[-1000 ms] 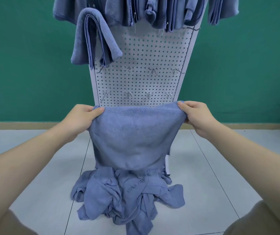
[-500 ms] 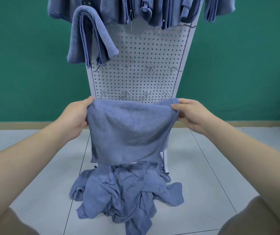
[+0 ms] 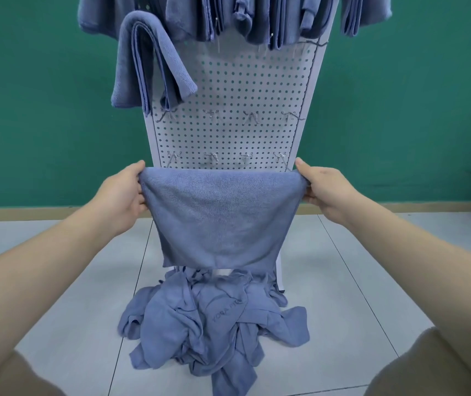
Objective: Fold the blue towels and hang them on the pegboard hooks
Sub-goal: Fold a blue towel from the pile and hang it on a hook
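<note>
I hold a folded blue towel point(image 3: 222, 221) stretched flat in front of the white pegboard point(image 3: 237, 90). My left hand point(image 3: 122, 192) grips its upper left corner and my right hand point(image 3: 325, 190) grips its upper right corner. The towel hangs doubled, its lower edge free above a heap of loose blue towels point(image 3: 214, 324) on the floor. Two rows of bare metal hooks point(image 3: 211, 115) show on the board above the held towel. A folded towel point(image 3: 148, 58) hangs at the upper left of the board, and several more point(image 3: 257, 18) hang along the top.
The pegboard stands on a pale tiled floor point(image 3: 65, 281) against a green wall point(image 3: 42, 95) with a beige skirting strip. My knees show at the bottom corners of the view.
The towel's top edge has been pulled taut and straight between my hands. Its lower edge has risen clear of the heap, and the towel now hangs flatter.
</note>
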`<state>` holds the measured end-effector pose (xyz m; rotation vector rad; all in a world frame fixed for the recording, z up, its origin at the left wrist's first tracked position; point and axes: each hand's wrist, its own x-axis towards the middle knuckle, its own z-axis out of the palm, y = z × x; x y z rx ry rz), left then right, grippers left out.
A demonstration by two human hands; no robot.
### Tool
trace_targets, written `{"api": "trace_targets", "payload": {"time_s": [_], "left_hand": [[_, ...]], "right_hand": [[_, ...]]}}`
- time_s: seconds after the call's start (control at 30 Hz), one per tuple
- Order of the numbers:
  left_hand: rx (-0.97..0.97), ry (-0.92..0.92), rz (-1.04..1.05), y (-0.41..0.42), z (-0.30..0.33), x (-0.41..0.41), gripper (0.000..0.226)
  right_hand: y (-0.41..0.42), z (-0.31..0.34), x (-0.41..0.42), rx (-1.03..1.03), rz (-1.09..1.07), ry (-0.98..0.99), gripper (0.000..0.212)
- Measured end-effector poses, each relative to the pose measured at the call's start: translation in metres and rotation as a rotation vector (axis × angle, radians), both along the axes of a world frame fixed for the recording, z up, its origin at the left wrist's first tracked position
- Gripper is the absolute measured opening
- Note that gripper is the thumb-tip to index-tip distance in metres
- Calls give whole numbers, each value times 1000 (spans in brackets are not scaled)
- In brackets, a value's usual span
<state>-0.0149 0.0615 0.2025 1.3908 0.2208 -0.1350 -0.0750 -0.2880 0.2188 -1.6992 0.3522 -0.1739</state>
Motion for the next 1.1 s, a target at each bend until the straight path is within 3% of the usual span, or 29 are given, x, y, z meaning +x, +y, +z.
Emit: {"api": "trace_targets", "payload": {"time_s": [0.17,0.3,0.57,0.77,0.93,1.1], "left_hand": [[23,-27,-82,-2,1,-4,34],[77,-99,-147,-5,3,-10,23],[118,-228,-91,-4,0,-9,14],[60,-213,-119,-11,-2,-11,17],[-2,-203,-82,-16,-2,-11,11],[58,-273,-29,-18,1,-10,11]], "right_hand": [[4,2,0,124,20,25,25],[1,4,-4,82,92,11,8],[-12,-2,4,-128,-66,-34,42],[-11,1,1,-132,-47,-77,61],[-11,4,0,-114,-87,-85,37],[-15,4,3,11,-66,-110,40]]}}
